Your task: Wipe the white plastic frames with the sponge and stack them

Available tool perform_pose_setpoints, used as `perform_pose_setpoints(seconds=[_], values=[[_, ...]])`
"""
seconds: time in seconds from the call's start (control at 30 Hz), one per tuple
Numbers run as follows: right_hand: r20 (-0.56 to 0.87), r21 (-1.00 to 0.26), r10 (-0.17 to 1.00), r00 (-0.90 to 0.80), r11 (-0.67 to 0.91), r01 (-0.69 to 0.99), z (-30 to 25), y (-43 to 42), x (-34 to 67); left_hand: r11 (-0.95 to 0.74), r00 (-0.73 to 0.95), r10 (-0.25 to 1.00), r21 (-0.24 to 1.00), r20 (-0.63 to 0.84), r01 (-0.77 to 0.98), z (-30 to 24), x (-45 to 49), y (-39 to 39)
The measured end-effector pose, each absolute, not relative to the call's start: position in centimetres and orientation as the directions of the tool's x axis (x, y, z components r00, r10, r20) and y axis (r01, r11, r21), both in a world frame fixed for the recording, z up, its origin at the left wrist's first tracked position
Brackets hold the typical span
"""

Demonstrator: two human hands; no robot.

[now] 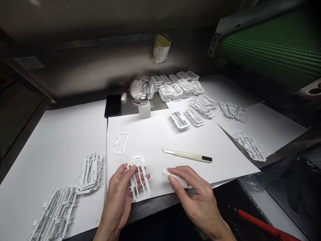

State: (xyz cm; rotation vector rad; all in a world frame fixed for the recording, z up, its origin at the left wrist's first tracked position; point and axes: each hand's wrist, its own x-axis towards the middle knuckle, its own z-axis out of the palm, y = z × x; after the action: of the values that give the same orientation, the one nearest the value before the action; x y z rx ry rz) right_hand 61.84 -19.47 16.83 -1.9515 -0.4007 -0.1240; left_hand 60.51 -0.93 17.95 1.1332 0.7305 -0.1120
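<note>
My left hand [117, 192] pinches a thin white plastic frame [147, 187] with long slots, tilted over the front edge of the white paper. Behind its upper end shows a second white frame part [137, 158]; whether it is held too, I cannot tell. To the right, my right hand [198, 195] is closed around a small white block [181, 179], which is apart from the frame. A craft knife [189, 155] with a cream handle lies beyond my right hand, blade pointing left. One loose frame [121, 143] rests flat on the paper past my left hand.
Stacked frames lie at left [90, 170], near left [56, 212], and back right [179, 88]. A phone [112, 105], a white cube with a metal lid-like piece [144, 110] and a plastic bag [136, 88] stand behind. A green mesh belt [273, 43] overhangs the right.
</note>
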Motion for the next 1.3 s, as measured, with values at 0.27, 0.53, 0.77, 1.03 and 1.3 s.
perform_pose_setpoints(seconds=[0.27,0.53,0.77,1.03,1.3], values=[[0.261,-0.883,0.241,0.935,-0.332,0.333,17.3,-19.0,61.6,0.478,0.739,0.184,0.716,-0.648,0.509,19.3,60.1,-1.3],[0.346,-0.848,0.349,0.871,-0.280,0.450,17.4,-17.7,62.0,0.518,0.768,0.156,0.713,-0.621,0.472,19.2,59.9,-1.7],[0.231,-0.766,0.665,0.710,-0.326,0.554,18.3,-19.2,61.3,0.506,0.743,0.221,0.725,-0.632,0.467,19.3,59.8,-1.7],[0.354,-0.778,0.501,0.790,-0.311,0.546,17.7,-18.4,62.3,0.493,0.781,0.184,0.744,-0.596,0.452,19.1,60.0,-2.2],[0.172,-0.882,0.603,0.779,-0.258,0.394,18.2,-20.5,60.8,0.480,0.743,0.233,0.739,-0.627,0.473,18.9,60.1,-1.8]])
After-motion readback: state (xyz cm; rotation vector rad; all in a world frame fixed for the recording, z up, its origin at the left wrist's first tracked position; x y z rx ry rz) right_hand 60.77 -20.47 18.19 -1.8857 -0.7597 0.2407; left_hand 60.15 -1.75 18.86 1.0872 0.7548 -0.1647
